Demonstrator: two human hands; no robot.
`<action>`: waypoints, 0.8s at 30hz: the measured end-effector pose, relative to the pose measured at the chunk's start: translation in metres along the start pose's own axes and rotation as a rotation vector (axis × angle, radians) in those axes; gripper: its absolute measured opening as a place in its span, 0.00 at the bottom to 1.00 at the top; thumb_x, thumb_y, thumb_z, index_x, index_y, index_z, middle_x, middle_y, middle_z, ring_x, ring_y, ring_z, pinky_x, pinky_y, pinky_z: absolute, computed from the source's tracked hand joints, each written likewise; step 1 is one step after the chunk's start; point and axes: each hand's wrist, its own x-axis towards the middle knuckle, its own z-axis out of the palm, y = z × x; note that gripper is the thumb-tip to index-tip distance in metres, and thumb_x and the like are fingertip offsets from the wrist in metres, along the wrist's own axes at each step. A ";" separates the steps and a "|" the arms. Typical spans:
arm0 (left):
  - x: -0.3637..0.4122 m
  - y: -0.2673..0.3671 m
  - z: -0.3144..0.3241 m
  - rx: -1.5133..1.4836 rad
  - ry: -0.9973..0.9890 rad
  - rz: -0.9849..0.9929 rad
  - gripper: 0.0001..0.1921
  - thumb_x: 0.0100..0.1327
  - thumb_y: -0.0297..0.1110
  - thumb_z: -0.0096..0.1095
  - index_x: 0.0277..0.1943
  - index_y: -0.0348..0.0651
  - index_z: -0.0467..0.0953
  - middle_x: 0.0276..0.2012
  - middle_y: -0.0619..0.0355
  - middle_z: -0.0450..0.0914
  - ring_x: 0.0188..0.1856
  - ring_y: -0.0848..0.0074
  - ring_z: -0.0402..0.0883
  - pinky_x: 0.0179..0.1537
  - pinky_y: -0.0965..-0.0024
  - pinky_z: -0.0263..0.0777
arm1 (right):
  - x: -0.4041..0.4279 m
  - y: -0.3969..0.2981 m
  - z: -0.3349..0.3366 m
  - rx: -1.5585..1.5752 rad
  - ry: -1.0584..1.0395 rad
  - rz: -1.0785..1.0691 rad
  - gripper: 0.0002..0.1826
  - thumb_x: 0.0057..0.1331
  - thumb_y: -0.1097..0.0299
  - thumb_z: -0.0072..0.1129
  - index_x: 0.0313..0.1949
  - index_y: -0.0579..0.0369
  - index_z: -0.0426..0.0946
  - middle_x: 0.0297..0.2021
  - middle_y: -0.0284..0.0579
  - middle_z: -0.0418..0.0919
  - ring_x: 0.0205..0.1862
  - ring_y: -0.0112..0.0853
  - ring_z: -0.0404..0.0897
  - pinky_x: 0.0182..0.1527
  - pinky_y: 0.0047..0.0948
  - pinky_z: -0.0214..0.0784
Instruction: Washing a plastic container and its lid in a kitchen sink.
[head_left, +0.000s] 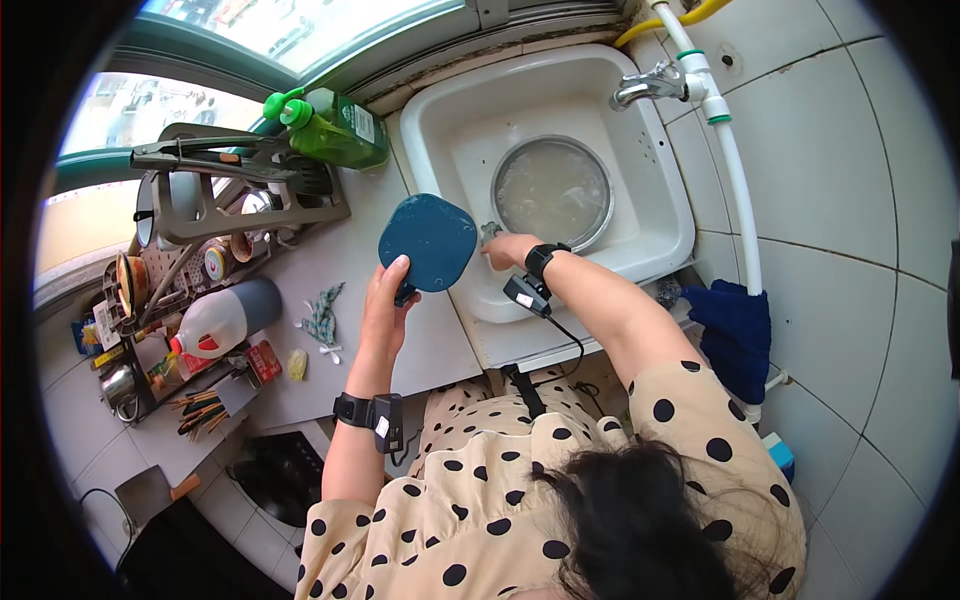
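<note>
My left hand (390, 300) grips a dark blue, rounded-square flat object (427, 242) near its lower edge, thumb on top; drops or suds dot its face. It is held over the counter's edge beside the sink. My right hand (510, 249) is over the left rim of the white sink (461, 142), with a small grey, wet-looking item (490, 231) at its fingertips, perhaps a cloth or scrubber. Right of that hand, a round metal basin (555, 187) of cloudy water sits in the sink. Above the sink's right side is a metal tap (649, 86).
A green soap bottle (337, 131) and a grey rack with utensils (247, 180) stand along the window. On the left counter lie a large plastic jug (225, 319), a patterned cloth (324, 315) and chopsticks (201, 412). A navy towel (731, 337) hangs at right.
</note>
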 end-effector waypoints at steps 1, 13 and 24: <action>0.007 0.003 0.013 0.001 -0.031 0.004 0.25 0.56 0.52 0.57 0.49 0.41 0.69 0.37 0.62 0.70 0.37 0.83 0.66 0.37 0.77 0.63 | 0.022 0.031 0.038 -0.036 0.160 0.056 0.22 0.58 0.73 0.41 0.53 0.50 0.71 0.48 0.51 0.75 0.51 0.45 0.73 0.52 0.39 0.66; 0.021 -0.030 -0.006 -0.105 -0.014 -0.138 0.19 0.55 0.51 0.61 0.37 0.44 0.70 0.27 0.64 0.67 0.31 0.79 0.68 0.33 0.73 0.68 | -0.105 0.029 -0.100 0.694 0.565 0.061 0.13 0.52 0.58 0.61 0.28 0.55 0.82 0.23 0.48 0.80 0.28 0.36 0.80 0.35 0.31 0.70; 0.025 -0.031 0.013 -0.040 -0.089 -0.211 0.21 0.55 0.52 0.60 0.41 0.44 0.69 0.29 0.61 0.68 0.31 0.79 0.70 0.31 0.75 0.66 | -0.037 0.089 -0.051 0.201 0.371 0.305 0.24 0.53 0.72 0.55 0.52 0.45 0.70 0.53 0.53 0.67 0.54 0.50 0.69 0.55 0.41 0.64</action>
